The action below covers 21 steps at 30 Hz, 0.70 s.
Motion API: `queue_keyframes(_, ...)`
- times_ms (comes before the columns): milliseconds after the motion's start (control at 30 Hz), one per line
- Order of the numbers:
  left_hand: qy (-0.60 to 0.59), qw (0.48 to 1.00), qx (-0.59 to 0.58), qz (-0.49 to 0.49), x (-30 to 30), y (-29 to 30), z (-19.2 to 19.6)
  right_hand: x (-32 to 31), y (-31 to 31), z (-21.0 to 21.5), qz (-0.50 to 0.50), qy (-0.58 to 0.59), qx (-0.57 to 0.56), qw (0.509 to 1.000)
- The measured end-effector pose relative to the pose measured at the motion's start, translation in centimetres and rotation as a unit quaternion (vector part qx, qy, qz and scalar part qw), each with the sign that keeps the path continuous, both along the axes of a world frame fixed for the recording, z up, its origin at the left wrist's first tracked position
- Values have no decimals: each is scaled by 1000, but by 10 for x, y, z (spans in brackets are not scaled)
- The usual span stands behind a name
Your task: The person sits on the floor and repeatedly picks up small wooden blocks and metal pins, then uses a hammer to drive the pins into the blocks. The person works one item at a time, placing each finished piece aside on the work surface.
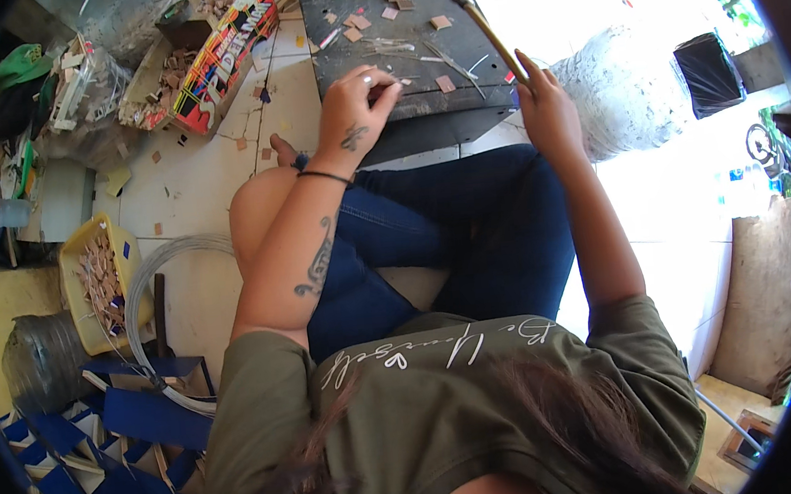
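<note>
In front of my crossed legs stands a dark, low work block (333, 74). Small brown square chips (440, 23) and several thin pale strips (450, 59) are scattered over its top. My left hand (357, 107) is over the block's near left part, thumb and fingers pinched together. What lies in that pinch is too small to name. My right hand (548, 109), at the block's right edge, is wrapped round a long, thin wooden-handled tool (495, 41). The tool slants up and left across the block's right side, its small blunt head at the far end.
Left of the block, a printed carton (220, 65) holds brown scraps. A yellow tub (124, 261) of scraps stands beside a wire coil (140, 288). Blue pieces (147, 419) are heaped at the lower left. A big whitish sack (622, 91) stands right of my right hand.
</note>
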<state>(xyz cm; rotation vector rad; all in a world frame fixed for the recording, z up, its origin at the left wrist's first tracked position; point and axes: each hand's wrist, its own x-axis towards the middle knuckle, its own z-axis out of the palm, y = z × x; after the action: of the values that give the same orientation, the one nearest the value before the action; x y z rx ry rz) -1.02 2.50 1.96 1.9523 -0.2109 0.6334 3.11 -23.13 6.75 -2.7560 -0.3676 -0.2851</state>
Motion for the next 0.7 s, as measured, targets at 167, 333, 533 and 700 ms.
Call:
queue_keyframes(167, -3, 986, 95, 134, -44, 102, 7, 33, 14, -27, -30, -22, -89, 995)
queue_keyframes(333, 167, 881, 240, 373, -172, 272, 0, 44, 46, -21, 116, -116, -60, 985)
queue_keyframes(533, 379, 590, 446, 555, -309, 400, 21, 71, 87, 3, 73, 49, -245, 965)
queue_keyframes(700, 192, 661, 406, 601, -270, 401, 34, 109, 96, -8, 81, 149, -266, 949)
